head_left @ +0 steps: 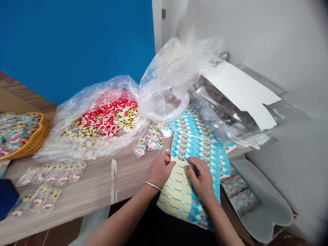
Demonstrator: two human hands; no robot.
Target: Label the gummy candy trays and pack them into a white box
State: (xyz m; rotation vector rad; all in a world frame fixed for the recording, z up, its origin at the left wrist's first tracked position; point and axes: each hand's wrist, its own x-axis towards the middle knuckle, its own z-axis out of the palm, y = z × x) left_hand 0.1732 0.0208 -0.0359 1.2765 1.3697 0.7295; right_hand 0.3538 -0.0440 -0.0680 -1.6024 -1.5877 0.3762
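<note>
Nearest us, our two bare forearms (123,222) rise from the lower edge, a metal bangle (153,186) on the left wrist. Far left on the wood-grain tabletop (94,194) sits an orange plastic basket (38,136) of clear blister pieces, with rows of loose blisters (51,172) before it and a clear plastic bag (102,118) of red and yellow cut-outs beyond. Under our hands lies a printed blue-and-yellow sheet (179,194), its long axis running away from us and slightly right. Our left hand (161,169) curls at its left edge, beside a small blister (166,155); we cannot tell whether it grips anything. Our right hand (201,179), nearer the sheet's middle, pinches the sheet. Further right, an open cardboard box (230,218) holds blister cards (239,193).
</note>
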